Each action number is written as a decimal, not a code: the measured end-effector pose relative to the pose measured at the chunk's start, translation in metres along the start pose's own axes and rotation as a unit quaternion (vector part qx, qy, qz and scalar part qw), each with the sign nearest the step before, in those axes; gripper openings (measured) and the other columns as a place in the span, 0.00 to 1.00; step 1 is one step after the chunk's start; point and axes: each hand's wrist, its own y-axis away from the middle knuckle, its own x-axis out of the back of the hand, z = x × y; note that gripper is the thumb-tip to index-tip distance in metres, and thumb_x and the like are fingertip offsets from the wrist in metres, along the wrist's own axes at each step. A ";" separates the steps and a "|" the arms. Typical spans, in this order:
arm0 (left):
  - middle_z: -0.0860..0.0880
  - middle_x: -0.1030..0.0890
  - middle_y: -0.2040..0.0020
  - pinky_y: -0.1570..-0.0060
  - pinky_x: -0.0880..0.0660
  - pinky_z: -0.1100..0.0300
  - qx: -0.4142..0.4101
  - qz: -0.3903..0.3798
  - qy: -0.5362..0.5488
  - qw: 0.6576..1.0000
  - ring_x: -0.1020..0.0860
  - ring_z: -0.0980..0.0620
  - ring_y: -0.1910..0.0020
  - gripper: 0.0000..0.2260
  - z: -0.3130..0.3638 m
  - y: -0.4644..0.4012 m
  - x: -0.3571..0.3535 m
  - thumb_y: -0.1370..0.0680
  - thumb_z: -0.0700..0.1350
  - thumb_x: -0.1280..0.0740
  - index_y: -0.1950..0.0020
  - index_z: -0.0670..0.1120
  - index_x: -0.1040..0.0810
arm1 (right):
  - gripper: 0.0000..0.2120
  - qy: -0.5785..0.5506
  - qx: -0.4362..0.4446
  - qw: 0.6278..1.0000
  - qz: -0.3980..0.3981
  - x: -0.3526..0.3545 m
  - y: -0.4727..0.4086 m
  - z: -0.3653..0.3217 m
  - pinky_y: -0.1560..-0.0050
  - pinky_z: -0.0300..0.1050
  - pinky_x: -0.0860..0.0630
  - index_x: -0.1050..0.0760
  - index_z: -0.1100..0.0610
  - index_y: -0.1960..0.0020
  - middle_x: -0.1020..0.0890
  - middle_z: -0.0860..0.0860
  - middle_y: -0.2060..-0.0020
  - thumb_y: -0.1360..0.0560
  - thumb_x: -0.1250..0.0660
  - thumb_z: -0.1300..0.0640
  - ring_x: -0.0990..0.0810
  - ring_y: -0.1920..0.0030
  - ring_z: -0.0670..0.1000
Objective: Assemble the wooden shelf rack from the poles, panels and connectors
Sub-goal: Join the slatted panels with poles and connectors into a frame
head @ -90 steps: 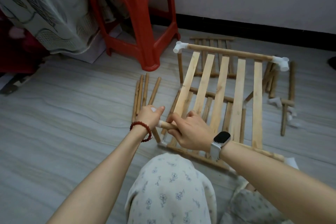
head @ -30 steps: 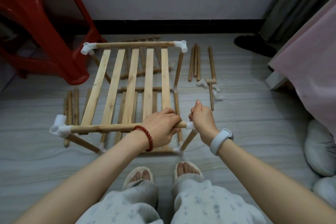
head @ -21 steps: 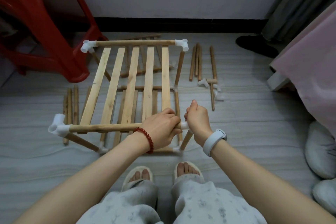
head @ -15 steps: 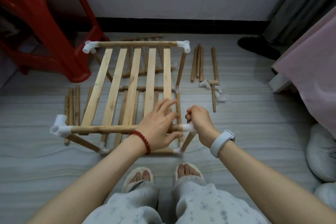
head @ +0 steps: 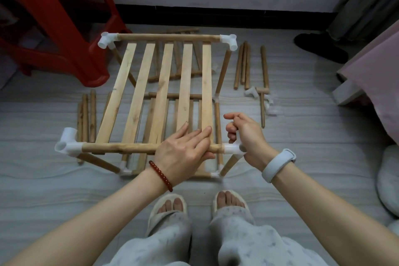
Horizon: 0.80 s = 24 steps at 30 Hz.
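Seen from the head camera, the half-built shelf rack (head: 164, 97) stands on the grey floor (head: 43, 190) in front of the person's slippered feet (head: 170, 205). Its upper slatted panel (head: 159, 90) is framed by a near pole (head: 121, 148) and a far pole (head: 168, 38), with white plastic connectors at the corners; a lower panel (head: 172, 101) shows through the slats.

The left hand (head: 183, 153) lies flat on the right end of the near pole, fingers straight and spread forward over the ends of the slats, gripping nothing; a red bead bracelet (head: 160, 176) circles its wrist. The right hand (head: 244, 136) is curled round the near right connector (head: 232, 149), thumb and forefinger raised above it, and wears a pale wristband (head: 278, 165). The near left connector (head: 67, 143) stands free, its open socket pointing up.

Loose poles (head: 86, 114) lie on the floor just left of the rack, and more poles (head: 244, 65) lie to its right, beside a few spare connectors (head: 251, 93). A red plastic stool (head: 64, 17) stands at the rear left near the wall. Pink bedding (head: 375, 84) fills the right edge.
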 end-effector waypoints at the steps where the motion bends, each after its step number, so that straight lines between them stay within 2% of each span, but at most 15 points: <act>1: 0.40 0.18 0.47 0.50 0.22 0.44 -0.003 0.010 0.005 1.000 0.18 0.45 0.52 0.17 -0.001 0.001 -0.003 0.23 0.50 0.41 0.53 0.39 0.18 | 0.14 0.014 0.003 1.000 0.006 -0.002 -0.001 0.001 0.68 0.42 0.40 0.28 0.54 0.53 0.32 0.45 0.77 0.20 0.52 0.63 0.36 0.73 0.46; 6: 0.41 0.18 0.48 0.50 0.21 0.49 -0.014 0.012 0.035 0.999 0.18 0.46 0.52 0.16 -0.015 0.005 -0.008 0.23 0.50 0.40 0.54 0.39 0.18 | 0.14 0.044 0.001 0.998 0.034 -0.014 -0.003 0.004 0.70 0.41 0.40 0.29 0.51 0.54 0.31 0.46 0.73 0.20 0.52 0.61 0.36 0.73 0.46; 9: 0.43 0.17 0.49 0.50 0.21 0.51 0.021 -0.013 0.065 0.998 0.17 0.48 0.53 0.16 -0.025 0.007 0.001 0.23 0.51 0.39 0.54 0.41 0.18 | 0.12 0.052 -0.001 0.998 0.025 -0.032 -0.002 0.005 0.70 0.40 0.38 0.31 0.53 0.56 0.30 0.49 0.70 0.20 0.51 0.60 0.34 0.72 0.47; 11: 0.45 0.16 0.55 0.51 0.20 0.52 0.063 -0.006 0.083 0.995 0.17 0.48 0.55 0.15 -0.036 0.013 0.013 0.24 0.49 0.39 0.52 0.41 0.17 | 0.11 0.105 0.001 0.994 -0.022 -0.047 0.003 0.010 0.65 0.41 0.33 0.33 0.54 0.54 0.28 0.50 0.64 0.18 0.52 0.55 0.30 0.67 0.47; 14: 0.45 0.16 0.61 0.49 0.22 0.51 0.118 -0.005 0.055 0.991 0.18 0.46 0.51 0.13 -0.055 0.023 0.038 0.26 0.46 0.39 0.58 0.42 0.16 | 0.17 0.262 0.025 0.953 -0.152 -0.069 0.012 0.017 0.49 0.45 0.30 0.35 0.55 0.44 0.26 0.50 0.50 0.18 0.55 0.46 0.27 0.52 0.47; 15: 0.46 0.17 0.62 0.49 0.23 0.51 0.134 -0.019 0.035 0.990 0.19 0.46 0.51 0.12 -0.061 0.023 0.046 0.27 0.46 0.38 0.61 0.43 0.17 | 0.18 0.279 0.028 0.942 -0.184 -0.074 0.013 0.017 0.47 0.43 0.30 0.34 0.55 0.42 0.26 0.50 0.47 0.18 0.55 0.45 0.27 0.49 0.47; 16: 0.46 0.17 0.63 0.50 0.23 0.52 0.149 -0.033 0.017 0.988 0.19 0.46 0.52 0.11 -0.065 0.023 0.052 0.28 0.46 0.37 0.63 0.43 0.18 | 0.18 0.276 0.022 0.938 -0.207 -0.076 0.012 0.015 0.50 0.38 0.29 0.33 0.56 0.42 0.26 0.50 0.46 0.18 0.54 0.46 0.27 0.49 0.45; 17: 0.46 0.18 0.63 0.51 0.24 0.52 0.167 -0.045 0.001 0.985 0.19 0.46 0.54 0.09 -0.069 0.020 0.059 0.28 0.44 0.36 0.64 0.43 0.19 | 0.16 0.269 0.010 0.936 -0.226 -0.076 0.009 0.008 0.57 0.32 0.28 0.31 0.56 0.44 0.25 0.49 0.50 0.18 0.53 0.47 0.26 0.53 0.43; 19: 0.46 0.18 0.62 0.48 0.26 0.52 0.192 -0.056 -0.010 0.980 0.20 0.45 0.54 0.07 -0.074 0.008 0.063 0.27 0.42 0.35 0.61 0.43 0.19 | 0.13 0.298 -0.011 0.922 -0.248 -0.066 0.001 -0.004 0.68 0.30 0.31 0.29 0.56 0.48 0.24 0.48 0.57 0.18 0.49 0.50 0.26 0.60 0.42; 22: 0.50 0.20 0.49 0.42 0.33 0.56 0.236 -0.065 -0.015 0.969 0.25 0.50 0.45 0.09 -0.079 -0.030 0.052 0.22 0.47 0.40 0.46 0.47 0.23 | 0.10 0.361 -0.034 0.899 -0.247 -0.036 -0.024 -0.019 0.66 0.35 0.33 0.27 0.56 0.50 0.22 0.51 0.58 0.19 0.46 0.53 0.27 0.63 0.45; 24: 0.50 0.25 0.39 0.38 0.34 0.56 0.275 -0.065 0.011 0.959 0.29 0.51 0.38 0.15 -0.082 -0.066 0.037 0.21 0.50 0.42 0.36 0.48 0.29 | 0.10 0.371 -0.036 0.902 -0.216 -0.013 -0.046 -0.026 0.65 0.36 0.32 0.27 0.56 0.50 0.22 0.50 0.59 0.19 0.46 0.54 0.26 0.64 0.44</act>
